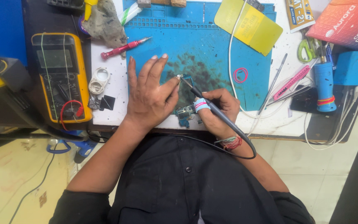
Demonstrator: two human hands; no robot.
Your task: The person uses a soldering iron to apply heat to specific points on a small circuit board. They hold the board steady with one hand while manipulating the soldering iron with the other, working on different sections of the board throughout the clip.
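My right hand point(219, 112) grips a dark soldering iron point(212, 108) with a blue band on its handle; its tip touches a small circuit board point(185, 111) on the blue work mat point(212, 45). My left hand point(149, 93) lies flat over the board's left part, fingers spread, thumb pressing near the iron's tip. Much of the board is hidden under both hands. The iron's black cable loops back past my right wrist.
A yellow multimeter point(61, 74) lies at the left, with a red screwdriver point(123, 48) and a white ring-shaped part point(99, 80) beside the mat. A yellow card point(248, 25), pink rubber band point(240, 75), tweezers point(272, 84), a blue tool point(324, 85) and white cables lie right.
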